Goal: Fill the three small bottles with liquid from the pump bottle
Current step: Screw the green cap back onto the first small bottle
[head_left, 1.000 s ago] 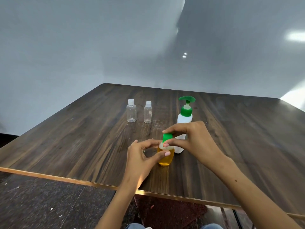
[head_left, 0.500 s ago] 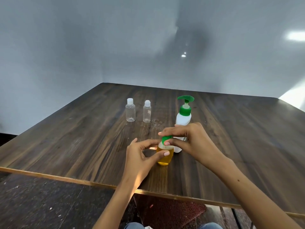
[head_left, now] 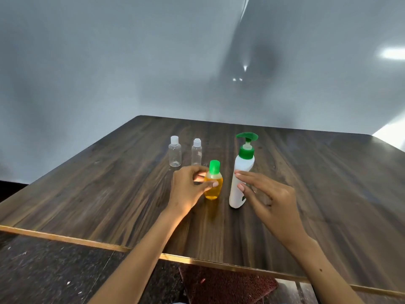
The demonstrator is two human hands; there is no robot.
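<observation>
A small bottle (head_left: pixel 213 187) full of yellow liquid, with a green cap on top, stands on the dark wooden table (head_left: pixel 109 194). My left hand (head_left: pixel 188 189) holds its body between thumb and fingers. My right hand (head_left: pixel 263 194) hovers in front of the white pump bottle (head_left: pixel 240 172) with straight fingers, holding nothing; whether it touches the bottle I cannot tell. The pump bottle has a green pump head and stands just right of the yellow bottle. Two small clear bottles (head_left: pixel 175 154) (head_left: pixel 196 152) with white caps stand side by side farther back on the left.
The table's near edge (head_left: pixel 87 242) has a light trim, with a dark speckled floor below it. A reddish mat (head_left: pixel 225 288) lies under the table. A grey wall rises behind.
My right hand has let go of the green cap and moved right, in front of the pump bottle. The cap now sits on the yellow bottle. My left hand still holds the bottle.
</observation>
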